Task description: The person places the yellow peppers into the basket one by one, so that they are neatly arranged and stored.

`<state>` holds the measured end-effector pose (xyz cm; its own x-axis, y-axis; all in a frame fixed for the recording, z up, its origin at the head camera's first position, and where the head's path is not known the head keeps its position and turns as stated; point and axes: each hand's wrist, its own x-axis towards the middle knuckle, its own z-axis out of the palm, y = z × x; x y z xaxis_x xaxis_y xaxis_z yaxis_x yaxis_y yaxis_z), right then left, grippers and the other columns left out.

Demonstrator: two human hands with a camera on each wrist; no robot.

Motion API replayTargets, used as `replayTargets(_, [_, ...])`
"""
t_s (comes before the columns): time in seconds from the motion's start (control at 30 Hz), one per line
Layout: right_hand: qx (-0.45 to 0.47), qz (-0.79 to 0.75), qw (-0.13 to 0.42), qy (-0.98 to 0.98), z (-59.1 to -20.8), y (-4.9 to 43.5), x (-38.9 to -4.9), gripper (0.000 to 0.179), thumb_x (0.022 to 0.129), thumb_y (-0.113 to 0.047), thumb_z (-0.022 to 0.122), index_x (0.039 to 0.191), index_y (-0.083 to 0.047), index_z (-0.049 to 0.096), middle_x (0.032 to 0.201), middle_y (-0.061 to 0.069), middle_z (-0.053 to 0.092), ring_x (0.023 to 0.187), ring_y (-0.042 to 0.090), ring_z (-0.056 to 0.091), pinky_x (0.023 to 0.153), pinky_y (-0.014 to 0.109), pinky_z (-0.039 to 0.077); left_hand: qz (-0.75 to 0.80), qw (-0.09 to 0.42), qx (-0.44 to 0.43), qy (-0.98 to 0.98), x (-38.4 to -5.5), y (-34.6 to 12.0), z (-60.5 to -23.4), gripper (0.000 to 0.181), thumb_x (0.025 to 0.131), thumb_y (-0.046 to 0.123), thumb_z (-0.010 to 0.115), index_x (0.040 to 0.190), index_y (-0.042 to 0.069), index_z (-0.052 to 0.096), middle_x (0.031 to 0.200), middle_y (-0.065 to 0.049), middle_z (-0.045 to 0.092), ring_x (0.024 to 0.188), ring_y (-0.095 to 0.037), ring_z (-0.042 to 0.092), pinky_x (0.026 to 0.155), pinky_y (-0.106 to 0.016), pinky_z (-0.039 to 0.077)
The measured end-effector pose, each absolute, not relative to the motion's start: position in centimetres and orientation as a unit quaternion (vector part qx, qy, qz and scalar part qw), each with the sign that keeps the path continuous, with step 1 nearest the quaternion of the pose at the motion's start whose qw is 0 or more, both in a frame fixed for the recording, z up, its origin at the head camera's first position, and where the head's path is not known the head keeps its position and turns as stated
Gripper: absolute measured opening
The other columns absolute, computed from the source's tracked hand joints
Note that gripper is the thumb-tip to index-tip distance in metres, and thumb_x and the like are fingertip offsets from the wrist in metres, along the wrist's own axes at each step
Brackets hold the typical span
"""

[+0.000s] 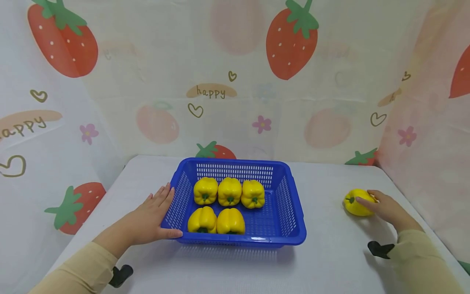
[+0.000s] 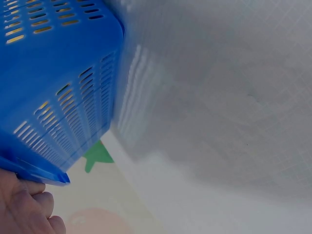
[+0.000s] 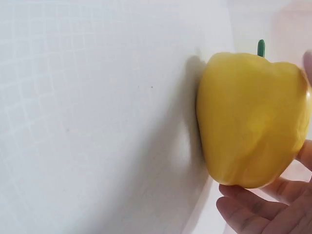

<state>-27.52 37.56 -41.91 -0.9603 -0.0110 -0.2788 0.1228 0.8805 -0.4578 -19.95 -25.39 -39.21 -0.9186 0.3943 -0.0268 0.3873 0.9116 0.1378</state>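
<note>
My left hand (image 1: 151, 218) rests on the left end of a blue plastic basket (image 1: 242, 239), its fingers extended along the rim and the thumb at the front corner. In the left wrist view, part of that hand (image 2: 27, 207) shows beside the rim of the basket (image 2: 53, 73). Far to the right, my right hand (image 1: 389, 210) holds a yellow bell pepper (image 1: 358, 203) on the table. Seen from the right wrist, the pepper (image 3: 251, 122) has a short green stem, with fingertips (image 3: 239, 209) at its lower end and the thumb mostly out of frame.
Inside the basket, three yellow bell peppers (image 1: 229, 191) form a back row and two more (image 1: 230, 221) sit in front, toward the left. White cloth covers the table (image 1: 323, 261). A strawberry-print curtain (image 1: 242, 81) surrounds its back and sides.
</note>
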Motion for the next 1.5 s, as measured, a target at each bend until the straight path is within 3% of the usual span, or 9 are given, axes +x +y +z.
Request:
replayTargets(0.47, [0.086, -0.284, 0.169, 0.94, -41.2, 36.9, -27.8, 0.106, 0.079, -0.067, 0.05, 0.143, 0.004, 0.004, 0.138, 0.04, 0.01, 0.119, 0.056, 0.018, 0.093, 0.069, 0.024, 0.063, 0.03, 0.199, 0.977, -20.2, -25.4, -39.4, 0.118, 0.067, 0.08, 0.045, 0.146, 0.0, 0.007, 0.152, -0.019, 0.003, 0.139, -0.035, 0.006, 0.107, -0.057, 0.012])
replayTargets(0.7, [0.101, -0.274, 0.165, 0.942, -41.2, 37.2, -27.8, 0.111, 0.073, -0.072, 0.053, 0.141, 0.006, 0.01, 0.136, 0.04, 0.016, 0.116, 0.054, 0.025, 0.091, 0.066, 0.03, 0.061, 0.029, 0.199, 0.978, -20.3, -25.4, -39.4, 0.119, 0.067, 0.081, 0.045, 0.146, 0.0, 0.008, 0.152, -0.018, 0.003, 0.139, -0.035, 0.006, 0.107, -0.056, 0.012])
replayTargets(1.0, [0.033, -0.261, 0.126, 0.956, -40.9, 37.2, -27.7, 0.098, 0.079, -0.063, 0.056, 0.14, 0.004, 0.018, 0.133, 0.041, 0.024, 0.114, 0.053, 0.031, 0.087, 0.064, 0.036, 0.059, 0.029, 0.201, 0.977, -20.4, -25.4, -39.3, 0.119, 0.067, 0.081, 0.045, 0.145, 0.0, 0.008, 0.152, -0.019, 0.003, 0.139, -0.035, 0.006, 0.107, -0.057, 0.012])
replayTargets(1.5, [-0.059, -0.269, 0.066, 0.959, -37.0, 35.2, -27.7, 0.084, 0.08, -0.049, 0.064, 0.138, 0.001, 0.029, 0.131, 0.03, 0.039, 0.11, 0.045, 0.045, 0.082, 0.055, 0.045, 0.06, 0.031, 0.202, 0.977, -20.0, -25.3, -39.0, 0.118, 0.068, 0.08, 0.045, 0.145, -0.002, 0.009, 0.152, -0.02, 0.004, 0.138, -0.036, 0.007, 0.107, -0.056, 0.012])
